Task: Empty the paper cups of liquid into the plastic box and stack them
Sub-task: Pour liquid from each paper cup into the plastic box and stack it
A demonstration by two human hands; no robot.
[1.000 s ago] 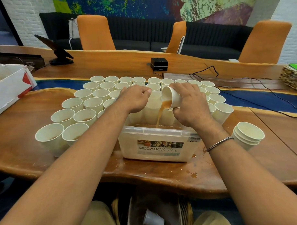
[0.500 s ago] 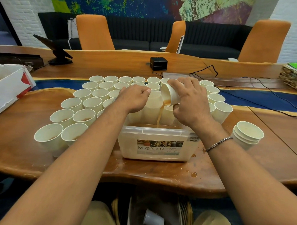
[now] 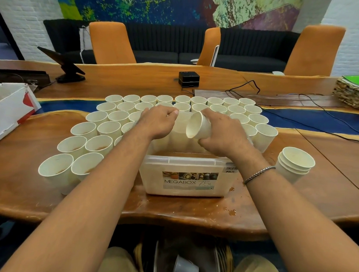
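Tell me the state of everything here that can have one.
Tipped cup: held on its side above the box, looks empty, nothing pouring.
Plastic box: open, brown liquid inside.
Standing cups: upright; the near left ones hold brown liquid.
Stacked cups: nested upright, right of the box.
Right grip: holds the tipped cup.
Left grip: fingers curled behind the box; what it holds is unclear.
Table: brown drops spilled.

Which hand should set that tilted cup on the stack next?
Right. The right hand grips the cup, and the stack stands on its side of the box; the left hand is across it.
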